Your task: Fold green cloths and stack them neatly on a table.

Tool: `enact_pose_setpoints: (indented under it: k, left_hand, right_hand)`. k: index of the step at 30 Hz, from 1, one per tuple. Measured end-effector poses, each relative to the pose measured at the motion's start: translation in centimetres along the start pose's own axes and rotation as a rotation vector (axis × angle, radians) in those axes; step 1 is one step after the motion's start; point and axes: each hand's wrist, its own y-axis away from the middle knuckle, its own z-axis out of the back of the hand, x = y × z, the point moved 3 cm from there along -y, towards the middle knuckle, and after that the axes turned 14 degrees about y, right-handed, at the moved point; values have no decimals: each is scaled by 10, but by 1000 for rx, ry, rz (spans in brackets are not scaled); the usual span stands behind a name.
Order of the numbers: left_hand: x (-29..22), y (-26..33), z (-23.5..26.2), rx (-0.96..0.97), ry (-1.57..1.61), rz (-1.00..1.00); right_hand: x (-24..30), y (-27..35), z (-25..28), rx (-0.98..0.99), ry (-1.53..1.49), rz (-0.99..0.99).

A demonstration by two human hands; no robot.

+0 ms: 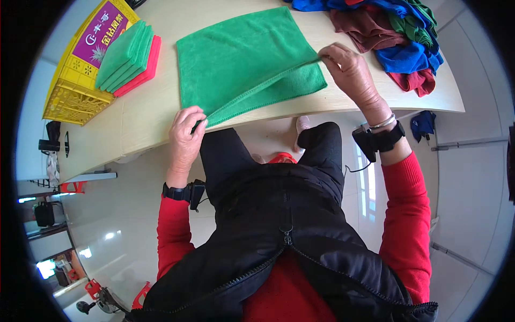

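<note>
A green towel (236,59) lies spread on the pale wooden table in front of me. Its near edge is lifted and turned back a little, so a lower layer shows beneath. My left hand (186,129) pinches the near left corner between thumb and fingers. At the other end of the raised edge, my right hand (350,70) grips the cloth near the right side. The edge runs taut between both hands. Part of what my fingertips hold is hidden by the fingers.
A stack of folded green towels (124,56) over a red one (140,80) leans by a yellow basket (75,99) at the left. Loose blue, brown, green and red cloths (399,37) are heaped at the far right. The table's front edge (257,119) is close to my lap.
</note>
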Motion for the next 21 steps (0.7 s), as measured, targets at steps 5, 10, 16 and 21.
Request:
enact_pose_setpoints:
  k: [5, 10, 16, 21]
  left_hand:
    - [-5, 3, -1, -24, -21, 0]
    - [-7, 4, 3, -29, -72, -22]
    - [-11, 6, 5, -3, -121, -46]
    - [-15, 8, 10, 49, -154, -32]
  right_hand:
    - [6, 30, -8, 79, 95, 90]
    - [7, 52, -14, 190, 141, 127]
    - [14, 46, -16, 284, 331, 293]
    - [13, 37, -21, 284, 469, 399]
